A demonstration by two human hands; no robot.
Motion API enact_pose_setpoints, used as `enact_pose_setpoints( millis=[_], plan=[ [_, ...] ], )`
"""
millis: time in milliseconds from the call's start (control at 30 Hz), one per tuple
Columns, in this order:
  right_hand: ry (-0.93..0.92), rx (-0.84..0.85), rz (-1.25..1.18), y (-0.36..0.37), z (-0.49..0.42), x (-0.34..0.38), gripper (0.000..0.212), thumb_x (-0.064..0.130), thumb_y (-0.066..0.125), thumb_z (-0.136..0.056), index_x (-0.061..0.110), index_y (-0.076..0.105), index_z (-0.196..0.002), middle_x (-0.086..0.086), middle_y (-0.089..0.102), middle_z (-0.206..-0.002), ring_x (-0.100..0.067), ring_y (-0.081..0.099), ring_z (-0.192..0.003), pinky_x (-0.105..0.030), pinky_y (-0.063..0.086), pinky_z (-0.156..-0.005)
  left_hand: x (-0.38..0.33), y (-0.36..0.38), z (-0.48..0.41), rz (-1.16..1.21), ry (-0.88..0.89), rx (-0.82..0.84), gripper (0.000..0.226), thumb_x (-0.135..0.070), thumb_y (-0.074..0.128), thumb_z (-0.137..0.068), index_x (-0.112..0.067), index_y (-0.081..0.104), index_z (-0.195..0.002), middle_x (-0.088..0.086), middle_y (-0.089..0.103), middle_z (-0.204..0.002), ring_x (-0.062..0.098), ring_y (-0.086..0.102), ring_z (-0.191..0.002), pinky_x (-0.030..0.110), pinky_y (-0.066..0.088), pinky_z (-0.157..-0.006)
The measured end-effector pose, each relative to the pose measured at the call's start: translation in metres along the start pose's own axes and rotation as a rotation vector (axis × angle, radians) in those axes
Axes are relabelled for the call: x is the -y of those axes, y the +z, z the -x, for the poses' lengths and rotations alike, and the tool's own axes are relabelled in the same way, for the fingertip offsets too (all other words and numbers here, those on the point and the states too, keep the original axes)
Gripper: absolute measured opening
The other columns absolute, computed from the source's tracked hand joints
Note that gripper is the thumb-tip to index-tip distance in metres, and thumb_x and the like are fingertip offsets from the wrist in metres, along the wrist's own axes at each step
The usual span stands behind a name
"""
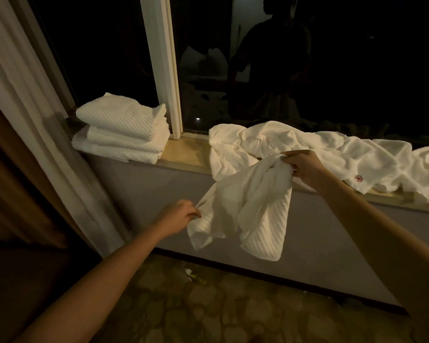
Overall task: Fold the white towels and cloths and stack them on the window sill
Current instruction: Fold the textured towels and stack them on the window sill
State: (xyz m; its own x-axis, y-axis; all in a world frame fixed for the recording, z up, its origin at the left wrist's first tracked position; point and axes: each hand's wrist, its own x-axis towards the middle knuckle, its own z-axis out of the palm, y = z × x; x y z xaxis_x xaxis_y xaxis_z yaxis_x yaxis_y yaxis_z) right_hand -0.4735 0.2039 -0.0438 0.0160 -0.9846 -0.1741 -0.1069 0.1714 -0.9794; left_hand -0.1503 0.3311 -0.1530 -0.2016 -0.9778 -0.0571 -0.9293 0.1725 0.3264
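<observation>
Ribbed white cloth (245, 209) hangs crumpled in the air between the two hands, in front of the grey wall (144, 184) below the sill. The left hand (181, 215), the nearer and lower one, pinches one edge of it between thumb and curled fingers. Up and to the right of that pinch, the right hand (305, 167) clutches a bunched handful of the same cloth, fingers wrapped round it. Two loose lobes dangle beneath the right grip.

The step in hand looks like opening out a fresh piece before folding. Next, each hand probably needs a true corner: the right must let its bunch slide through until it holds an edge, then the hands draw apart to pull the cloth flat.

Just behind the right grip, a heap of unfolded towels (307, 149) sprawls along the window sill (186, 154), one showing a small red flower mark (358, 178). Beyond the left pinch and off to its left sits the stack of folded towels (122, 129), with bare sill between it and the heap. Dark window glass (332, 70) rises behind everything.
</observation>
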Motion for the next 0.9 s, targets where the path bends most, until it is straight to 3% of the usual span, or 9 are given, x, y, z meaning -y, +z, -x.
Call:
enact_pose_setpoints(
  millis=[100,200,300,433,500,700,800,900],
  plan=[
    [0.018,0.014,-0.037,0.003,0.0,0.001,0.015,-0.005,0.063,-0.083,0.008,0.07,-0.086,-0.015,0.063,-0.091,-0.03,0.056,-0.088,-0.04,0.043,-0.076,-0.017,0.017,-0.003,0.256,-0.04,-0.029,0.023,-0.012,0.053,-0.097,-0.012,0.073,-0.108,0.007,0.055,-0.12,0.022,0.053,-0.113,0.029,0.039,-0.097],
    [0.02,0.021,-0.1,0.007,0.003,0.003,0.015,-0.007,0.06,-0.085,0.001,0.066,-0.096,-0.013,0.064,-0.091,-0.027,0.06,-0.09,-0.035,0.049,-0.078,-0.033,0.038,-0.007,0.338,-0.003,0.037,0.029,0.0,0.046,-0.097,-0.007,0.07,-0.112,0.014,0.049,-0.132,0.027,0.048,-0.122,0.025,0.035,-0.099],
    [0.03,0.045,-0.17,0.011,0.005,0.007,0.022,-0.007,0.059,-0.086,-0.001,0.064,-0.107,-0.013,0.066,-0.097,-0.027,0.063,-0.098,-0.032,0.054,-0.075,-0.049,0.05,-0.01,0.413,-0.023,0.016,0.035,0.002,0.041,-0.097,-0.005,0.066,-0.12,0.019,0.048,-0.122,0.027,0.048,-0.117,0.017,0.033,-0.09],
    [0.025,0.081,-0.225,0.013,0.014,0.02,0.016,-0.006,0.054,-0.089,0.003,0.065,-0.097,-0.008,0.067,-0.091,-0.019,0.065,-0.086,-0.023,0.055,-0.059,-0.075,0.058,-0.015,0.617,-0.033,-0.133,0.03,0.0,0.051,-0.095,-0.003,0.064,-0.121,0.008,0.044,-0.109,0.019,0.052,-0.103,0.005,0.036,-0.085],
    [0.022,0.102,-0.27,0.013,0.016,0.024,0.018,-0.007,0.052,-0.089,0.004,0.065,-0.093,-0.006,0.068,-0.085,-0.017,0.066,-0.08,-0.022,0.054,-0.057,-0.085,0.056,-0.019,0.71,-0.065,-0.183,0.033,-0.004,0.065,-0.089,-0.004,0.064,-0.121,0.003,0.042,-0.113,0.016,0.053,-0.102,0.009,0.042,-0.087],
    [0.028,0.17,-0.34,0.015,0.019,0.03,0.021,-0.004,0.052,-0.088,0.001,0.063,-0.105,-0.006,0.068,-0.089,-0.017,0.065,-0.084,-0.023,0.054,-0.062,-0.091,0.056,-0.035,0.737,-0.132,-0.119,0.059,-0.022,0.084,-0.071,-0.006,0.058,-0.122,0.003,0.038,-0.126,0.019,0.049,-0.114,0.034,0.043,-0.102],
    [0.023,0.158,-0.365,0.015,0.019,0.03,0.024,-0.002,0.053,-0.088,0.002,0.063,-0.11,-0.008,0.068,-0.098,-0.018,0.064,-0.091,-0.023,0.054,-0.063,-0.089,0.057,-0.039,0.631,-0.061,-0.026,0.058,-0.027,0.083,-0.072,-0.005,0.057,-0.12,0.002,0.041,-0.125,0.015,0.045,-0.114,0.031,0.038,-0.103],
    [0.055,0.057,-0.422,0.011,0.014,0.027,0.029,-0.002,0.057,-0.087,0.0,0.061,-0.116,-0.011,0.066,-0.106,-0.021,0.064,-0.094,-0.025,0.056,-0.063,-0.084,0.06,-0.038,0.551,0.003,0.067,0.047,-0.03,0.081,-0.075,0.0,0.064,-0.107,0.002,0.053,-0.116,0.016,0.054,-0.106,0.027,0.04,-0.094]
  ],
)
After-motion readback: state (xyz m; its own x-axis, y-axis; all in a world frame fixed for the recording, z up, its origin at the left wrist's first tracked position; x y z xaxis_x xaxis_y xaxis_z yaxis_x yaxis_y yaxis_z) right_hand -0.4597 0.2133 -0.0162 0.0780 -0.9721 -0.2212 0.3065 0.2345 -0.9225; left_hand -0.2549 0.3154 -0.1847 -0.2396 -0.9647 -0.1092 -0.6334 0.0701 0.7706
